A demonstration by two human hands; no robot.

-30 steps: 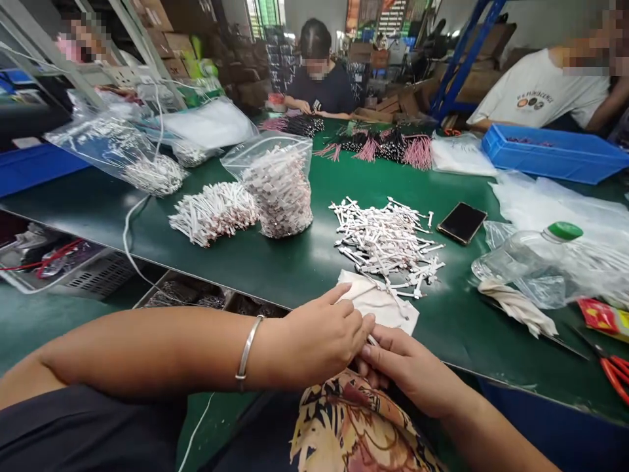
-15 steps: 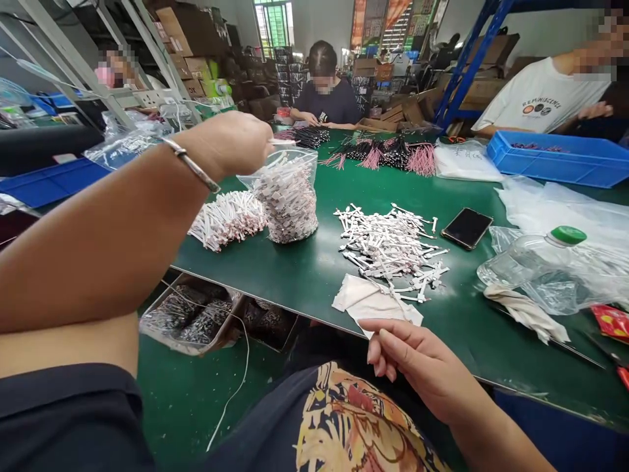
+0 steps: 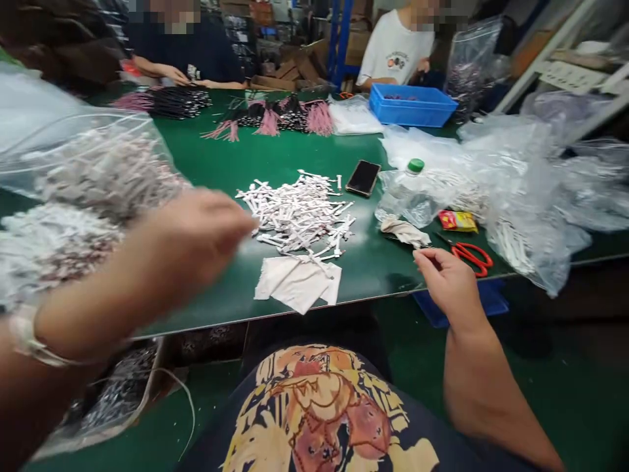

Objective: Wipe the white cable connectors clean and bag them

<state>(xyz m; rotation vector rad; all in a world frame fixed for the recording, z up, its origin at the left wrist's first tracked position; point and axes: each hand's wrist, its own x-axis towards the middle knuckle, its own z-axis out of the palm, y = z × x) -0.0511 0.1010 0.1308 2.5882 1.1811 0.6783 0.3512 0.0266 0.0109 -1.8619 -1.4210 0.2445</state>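
My left hand (image 3: 211, 226) is smeared by motion, left of a loose pile of short white cables with connectors (image 3: 295, 210); its fingers cannot be made out. Behind my left forearm are a clear zip bag full of white pieces (image 3: 111, 164) and a heap of white cables (image 3: 54, 242). My right hand (image 3: 452, 285) has thumb and forefinger pinched together beside a crumpled cloth (image 3: 405, 231) at the right. Whatever the pinch holds, if anything, is hidden. A folded white cloth (image 3: 297, 282) lies at the table edge, below the pile.
Right of the pile lie a phone (image 3: 363, 177), a clear bottle with a green cap (image 3: 415, 190), red-handled scissors (image 3: 474, 259) and plastic bags (image 3: 531, 190). Farther back are a blue bin (image 3: 413, 108), pink and black wire bundles (image 3: 289, 117) and two people. A box (image 3: 118, 400) sits below the table.
The view has turned right. My left hand has come away from the zip bag's mouth toward the loose pile. My right hand has moved right, from the folded cloth to beside the crumpled one.
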